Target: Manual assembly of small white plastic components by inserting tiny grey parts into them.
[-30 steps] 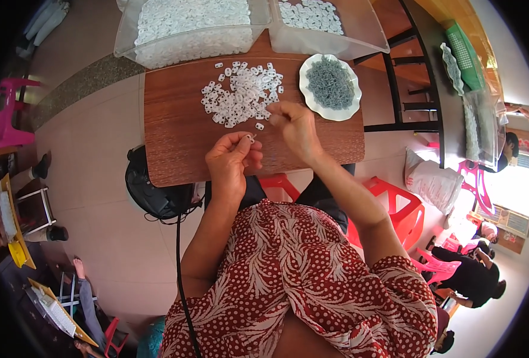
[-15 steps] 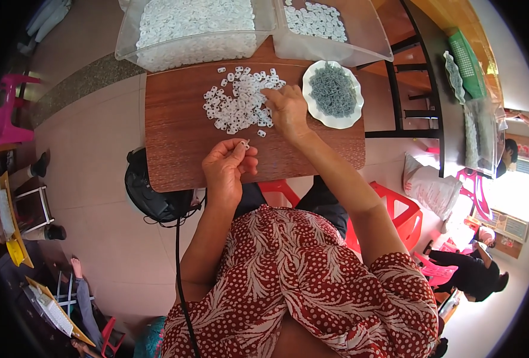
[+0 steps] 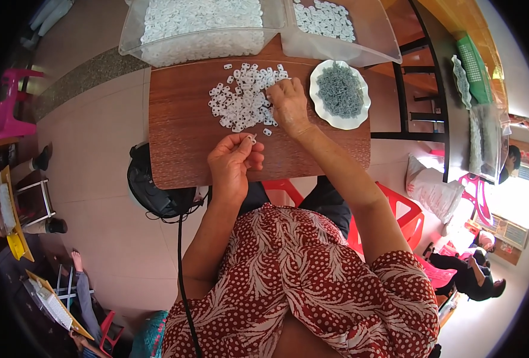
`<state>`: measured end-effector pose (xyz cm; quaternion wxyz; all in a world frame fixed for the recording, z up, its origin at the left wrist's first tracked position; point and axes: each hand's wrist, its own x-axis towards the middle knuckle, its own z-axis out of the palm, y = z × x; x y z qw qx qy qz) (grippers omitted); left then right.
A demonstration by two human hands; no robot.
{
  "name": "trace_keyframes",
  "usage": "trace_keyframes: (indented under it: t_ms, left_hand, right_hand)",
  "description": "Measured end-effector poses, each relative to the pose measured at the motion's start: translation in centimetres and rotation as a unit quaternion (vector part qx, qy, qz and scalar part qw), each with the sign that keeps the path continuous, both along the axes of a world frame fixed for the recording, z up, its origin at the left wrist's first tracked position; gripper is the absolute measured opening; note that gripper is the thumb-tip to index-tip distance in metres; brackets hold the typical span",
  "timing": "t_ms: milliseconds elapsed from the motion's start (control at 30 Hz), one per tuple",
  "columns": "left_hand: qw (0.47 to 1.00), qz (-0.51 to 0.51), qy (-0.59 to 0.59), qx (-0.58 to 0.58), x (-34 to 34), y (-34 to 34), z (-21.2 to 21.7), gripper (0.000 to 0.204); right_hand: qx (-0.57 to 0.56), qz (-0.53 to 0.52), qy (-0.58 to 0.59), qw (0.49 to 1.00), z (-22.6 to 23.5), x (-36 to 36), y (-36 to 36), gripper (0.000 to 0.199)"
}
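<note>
My left hand (image 3: 234,161) is above the near part of the brown table, with thumb and forefinger pinched on a small white plastic piece (image 3: 253,140). A thin pin-like bit sticks up from that piece. My right hand (image 3: 289,107) is at the right edge of a pile of small white two-holed plastic pieces (image 3: 240,98). Its fingers bend down into the pile, and their tips are partly hidden, so what they hold cannot be made out. To the right of this hand is a white wavy-rimmed dish (image 3: 364,110) heaped with small grey screw-like pieces (image 3: 340,89).
Two clear plastic bins stand at the table's far edge, the left bin (image 3: 205,51) full of white pieces, the right bin (image 3: 342,51) holding fewer. A black bag (image 3: 148,185) hangs by the table's left side. Red stools (image 3: 405,215) and a black metal frame (image 3: 423,136) are at the right.
My right hand's fingers, stretched over the pile before, are now bent in at its right edge. My left hand keeps its pinch on the white piece. The whole view has shifted slightly.
</note>
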<state>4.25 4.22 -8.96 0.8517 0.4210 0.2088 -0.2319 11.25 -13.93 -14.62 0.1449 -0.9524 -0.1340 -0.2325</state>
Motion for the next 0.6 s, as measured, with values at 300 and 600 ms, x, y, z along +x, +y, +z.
trace_keyframes:
  t_ms: [300, 600]
  left_hand:
    - [1.0, -0.007, -0.012, -0.027, -0.4, -0.7, 0.9, 0.011]
    - [0.998, -0.031, -0.035, -0.042, -1.6, -2.1, 3.3, 0.011]
  right_hand:
    - [0.644, -0.055, 0.362, 0.672, 8.2, -5.6, 1.0, 0.019]
    - [0.625, -0.005, 0.279, 0.729, 10.1, -9.8, 0.8, 0.022]
